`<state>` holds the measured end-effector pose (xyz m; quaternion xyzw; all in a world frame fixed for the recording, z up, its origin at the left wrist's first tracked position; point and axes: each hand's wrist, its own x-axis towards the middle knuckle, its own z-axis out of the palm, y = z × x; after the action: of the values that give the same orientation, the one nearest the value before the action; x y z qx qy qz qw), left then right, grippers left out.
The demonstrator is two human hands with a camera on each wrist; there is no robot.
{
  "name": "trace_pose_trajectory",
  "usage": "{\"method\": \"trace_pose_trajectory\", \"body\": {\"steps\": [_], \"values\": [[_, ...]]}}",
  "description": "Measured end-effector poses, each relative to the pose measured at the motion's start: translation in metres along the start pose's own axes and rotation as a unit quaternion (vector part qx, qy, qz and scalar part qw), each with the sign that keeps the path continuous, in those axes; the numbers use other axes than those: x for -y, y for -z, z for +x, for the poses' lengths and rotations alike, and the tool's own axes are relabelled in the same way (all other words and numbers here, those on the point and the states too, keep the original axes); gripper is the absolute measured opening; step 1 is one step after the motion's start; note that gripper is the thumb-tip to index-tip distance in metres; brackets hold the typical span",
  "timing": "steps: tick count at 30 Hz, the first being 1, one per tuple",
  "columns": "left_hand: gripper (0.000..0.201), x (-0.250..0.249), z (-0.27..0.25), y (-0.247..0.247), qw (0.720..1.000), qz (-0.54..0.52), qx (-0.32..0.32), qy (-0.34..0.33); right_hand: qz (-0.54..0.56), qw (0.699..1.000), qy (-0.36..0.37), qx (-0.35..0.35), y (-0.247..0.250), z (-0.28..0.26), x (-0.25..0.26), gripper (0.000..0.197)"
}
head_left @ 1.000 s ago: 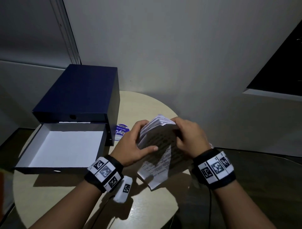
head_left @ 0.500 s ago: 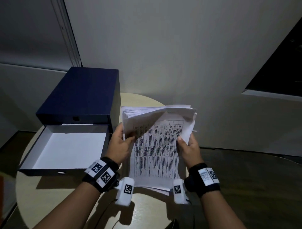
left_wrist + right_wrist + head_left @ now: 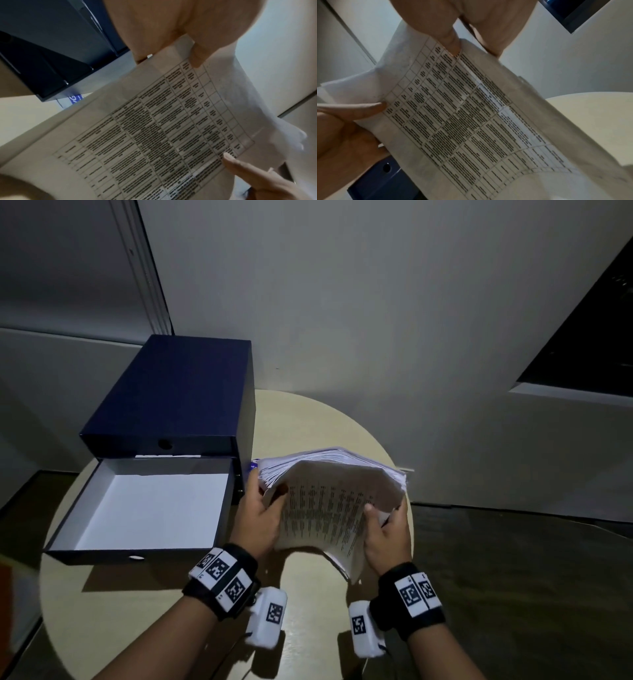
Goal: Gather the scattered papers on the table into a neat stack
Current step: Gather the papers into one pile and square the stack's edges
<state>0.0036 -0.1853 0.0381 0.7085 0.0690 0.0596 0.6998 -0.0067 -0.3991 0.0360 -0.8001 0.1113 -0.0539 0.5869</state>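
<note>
While I hold the sheaf of printed papers [image 3: 329, 508] above the right half of the round table [image 3: 308, 419], my left hand [image 3: 257, 522] grips its left edge, thumb on the printed face and fingers behind. My right hand [image 3: 387, 535] clasps the right edge the same way. The sheaf stands on end, tilted, its long axis running from the fanned top edge, nearer the wall, down to a lower corner pointing at the table's near edge. The facing sheet shows a ruled table of text. Just left, a navy drawer box [image 3: 178, 392] sits with its white-lined drawer [image 3: 150, 508] pulled out.
</note>
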Motion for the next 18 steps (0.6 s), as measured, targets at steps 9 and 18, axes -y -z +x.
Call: {"method": "trace_pose_trajectory", "body": {"steps": [9, 18], "values": [[0.038, -0.033, -0.006, 0.002, 0.992, -0.015, -0.006, -0.123, 0.074, 0.99, 0.106, -0.049, 0.004, 0.001, 0.024, 0.062], [0.009, -0.05, 0.013, -0.007, 0.991, -0.012, -0.07, -0.117, 0.092, 0.98, 0.103, -0.142, -0.006, 0.021, 0.052, 0.011]]}}
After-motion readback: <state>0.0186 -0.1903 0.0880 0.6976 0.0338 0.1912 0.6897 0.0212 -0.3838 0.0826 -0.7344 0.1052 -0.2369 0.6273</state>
